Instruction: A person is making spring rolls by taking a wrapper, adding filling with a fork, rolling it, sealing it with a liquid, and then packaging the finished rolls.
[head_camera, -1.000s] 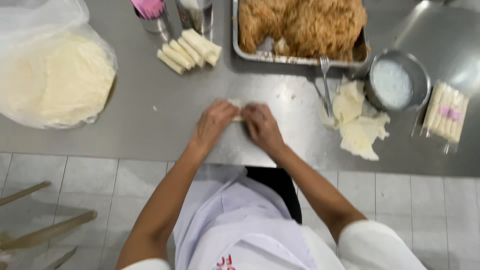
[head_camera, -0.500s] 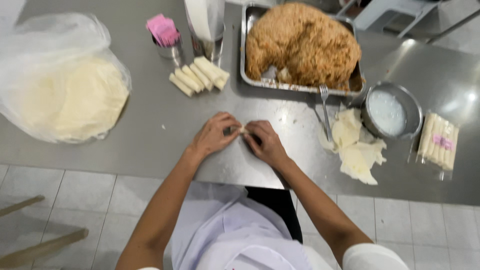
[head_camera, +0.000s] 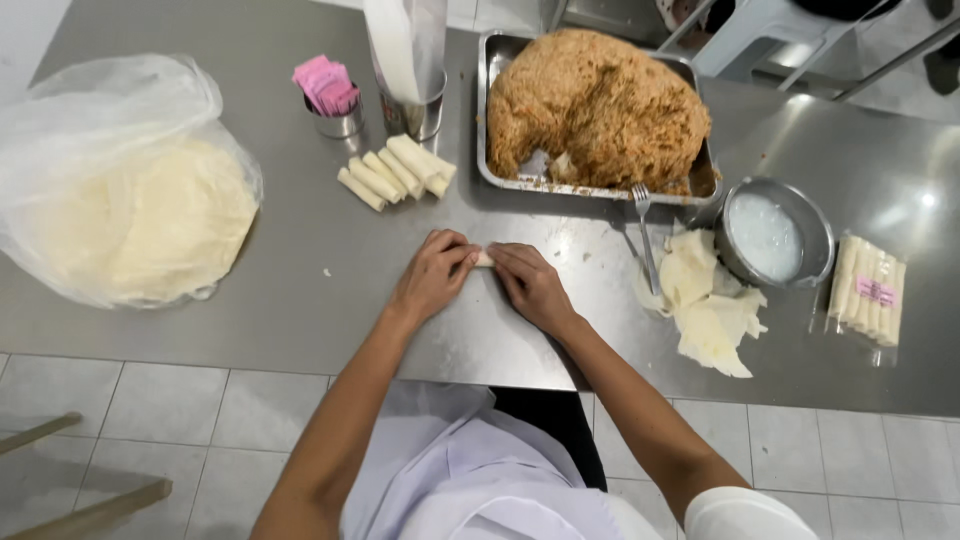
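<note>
My left hand (head_camera: 435, 272) and my right hand (head_camera: 532, 284) press side by side on a pale rolled wrapper (head_camera: 484, 259) lying on the steel table (head_camera: 300, 290); only a small bit of the roll shows between my fingers. Several finished pale rolls (head_camera: 396, 170) lie in a row behind my left hand. A metal tray (head_camera: 497, 110) heaped with brown shredded filling (head_camera: 600, 105) stands behind my right hand, with a fork (head_camera: 645, 235) lying at its front edge.
A clear bag of round wrapper sheets (head_camera: 130, 215) sits at the left. Torn wrapper pieces (head_camera: 705, 300), a metal bowl of white liquid (head_camera: 772, 235) and a packed bag of rolls (head_camera: 868, 290) lie at the right. Two metal cups (head_camera: 340, 118) stand at the back.
The camera has tilted so the table sits lower in view. My hands stay together on the roll, fingers shifting slightly over it.
</note>
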